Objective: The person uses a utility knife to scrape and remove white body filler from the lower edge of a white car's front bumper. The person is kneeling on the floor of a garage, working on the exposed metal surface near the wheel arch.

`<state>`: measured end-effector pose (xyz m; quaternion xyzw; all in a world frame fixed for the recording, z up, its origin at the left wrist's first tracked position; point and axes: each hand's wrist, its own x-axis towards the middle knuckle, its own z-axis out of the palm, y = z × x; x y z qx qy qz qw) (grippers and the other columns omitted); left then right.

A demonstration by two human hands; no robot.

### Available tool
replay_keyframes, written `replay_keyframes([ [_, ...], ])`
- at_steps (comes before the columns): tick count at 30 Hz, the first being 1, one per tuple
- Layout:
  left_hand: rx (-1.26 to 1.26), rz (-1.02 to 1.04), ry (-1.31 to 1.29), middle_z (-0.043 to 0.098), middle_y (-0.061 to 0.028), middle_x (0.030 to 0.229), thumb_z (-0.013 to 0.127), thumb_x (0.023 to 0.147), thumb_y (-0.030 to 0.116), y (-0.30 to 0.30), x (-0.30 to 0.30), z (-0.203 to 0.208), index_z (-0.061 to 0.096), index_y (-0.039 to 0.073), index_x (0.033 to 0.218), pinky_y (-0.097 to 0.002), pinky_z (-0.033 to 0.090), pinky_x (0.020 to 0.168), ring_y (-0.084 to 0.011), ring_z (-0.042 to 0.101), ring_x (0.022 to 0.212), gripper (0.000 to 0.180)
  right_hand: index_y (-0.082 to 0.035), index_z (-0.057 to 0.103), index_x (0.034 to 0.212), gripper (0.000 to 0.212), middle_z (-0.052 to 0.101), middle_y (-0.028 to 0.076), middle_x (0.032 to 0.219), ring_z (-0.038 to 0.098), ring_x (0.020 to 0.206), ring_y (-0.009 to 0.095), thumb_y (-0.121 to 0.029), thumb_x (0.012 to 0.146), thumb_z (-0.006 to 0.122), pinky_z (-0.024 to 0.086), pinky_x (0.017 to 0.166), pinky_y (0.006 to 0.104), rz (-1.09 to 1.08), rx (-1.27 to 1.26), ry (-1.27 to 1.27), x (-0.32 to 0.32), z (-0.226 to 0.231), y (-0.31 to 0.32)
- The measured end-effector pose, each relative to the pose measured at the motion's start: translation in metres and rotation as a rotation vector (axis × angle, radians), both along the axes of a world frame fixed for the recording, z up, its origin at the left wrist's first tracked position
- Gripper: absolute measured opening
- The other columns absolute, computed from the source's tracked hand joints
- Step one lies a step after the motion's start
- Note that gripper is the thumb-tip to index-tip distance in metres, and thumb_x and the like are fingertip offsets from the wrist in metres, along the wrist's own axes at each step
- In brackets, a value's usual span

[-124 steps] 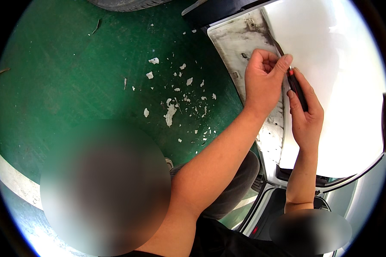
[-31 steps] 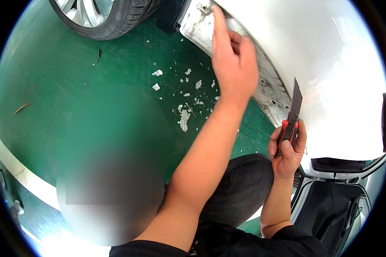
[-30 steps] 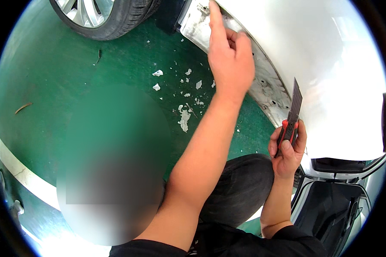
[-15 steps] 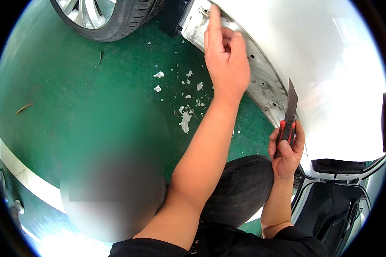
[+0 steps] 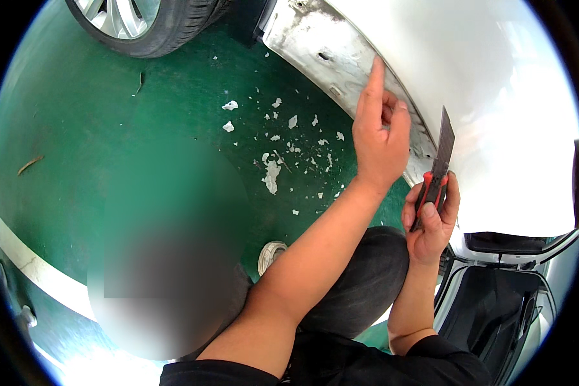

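Note:
My right hand (image 5: 433, 222) is closed round the red and black handle of a utility knife (image 5: 436, 190). Its long dark blade points up and away from me, in front of the white car panel (image 5: 469, 96). My left hand (image 5: 383, 135) holds nothing. Its index finger stretches out to the seam where the panel meets a dirty, scuffed white sill (image 5: 341, 48), and the other fingers are loosely curled. Whether the fingertip touches the surface I cannot tell. Holes show in the sill, and my left hand hides part of it.
A car wheel (image 5: 174, 29) stands at the upper left. White flakes (image 5: 272, 175) lie scattered over the green floor (image 5: 193, 116). My bent knee (image 5: 373, 276) is below my hands. An open car door area with black trim (image 5: 489, 309) is at the lower right. A blurred patch covers the lower left.
My left hand has moved right and nearer along the seam, uncovering the far part of the sill. The knife stays in my right hand, nearly unmoved. The view has shifted slightly.

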<state>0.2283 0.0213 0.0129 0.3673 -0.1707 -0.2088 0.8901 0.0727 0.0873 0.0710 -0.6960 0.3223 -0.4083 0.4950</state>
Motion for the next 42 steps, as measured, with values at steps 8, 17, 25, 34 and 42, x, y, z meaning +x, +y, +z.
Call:
replay_keyframes([
  [8, -0.021, -0.084, 0.007, 0.064, -0.002, 0.097, 0.064, 0.1, 0.0, 0.004, -0.032, -0.004, 0.042, 0.003, 0.166, -0.026, 0.051, 0.075, -0.0098, 0.057, 0.082, 0.069, -0.013, 0.045, 0.166, 0.072, 0.07, 0.024, 0.125, 0.064, 0.071, 0.018, -0.013, 0.1, 0.075, 0.05, 0.055, 0.0258, -0.002, -0.011, -0.021, -0.006, -0.002, -0.003],
  [17, -0.011, 0.028, 0.094, 0.059, -0.0044, 0.115, 0.062, 0.106, 0.006, 0.001, -0.007, -0.006, 0.051, 0.002, 0.158, -0.0253, 0.049, 0.081, -0.0095, 0.053, 0.091, 0.054, -0.014, 0.044, 0.166, 0.071, 0.07, 0.024, 0.126, 0.063, 0.071, 0.018, -0.012, 0.1, 0.072, 0.05, 0.055, 0.0258, 0.027, -0.032, -0.032, -0.013, -0.002, -0.003],
  [25, 0.094, 0.079, -0.039, 0.063, -0.0051, 0.117, 0.065, 0.108, 0.009, 0.011, 0.0, 0.0, 0.065, 0.003, 0.146, -0.0265, 0.051, 0.085, -0.0113, 0.059, 0.097, 0.038, -0.013, 0.047, 0.164, 0.068, 0.072, 0.024, 0.126, 0.062, 0.067, 0.017, -0.009, 0.1, 0.071, 0.048, 0.055, 0.026, 0.024, -0.007, -0.062, -0.002, -0.001, 0.002],
  [34, 0.185, 0.196, 0.056, 0.074, -0.0082, 0.104, 0.072, 0.107, 0.016, -0.003, 0.032, 0.003, 0.072, -0.004, 0.123, -0.029, 0.053, 0.079, -0.0125, 0.063, 0.091, 0.026, -0.002, 0.065, 0.147, 0.054, 0.075, 0.013, 0.134, 0.072, 0.12, 0.022, 0.001, 0.094, 0.075, 0.058, 0.101, 0.036, 0.106, 0.026, 0.092, 0.004, 0.022, 0.003],
  [42, 0.17, 0.15, 0.008, 0.067, -0.0053, 0.092, 0.071, 0.107, 0.021, 0.006, 0.021, 0.006, 0.069, -0.001, 0.109, -0.0282, 0.046, 0.074, -0.0135, 0.056, 0.081, 0.023, -0.006, 0.07, 0.144, 0.052, 0.079, 0.009, 0.12, 0.071, 0.093, 0.019, 0.001, 0.093, 0.077, 0.056, 0.082, 0.0319, 0.193, -0.26, -0.01, -0.013, 0.005, 0.001],
])
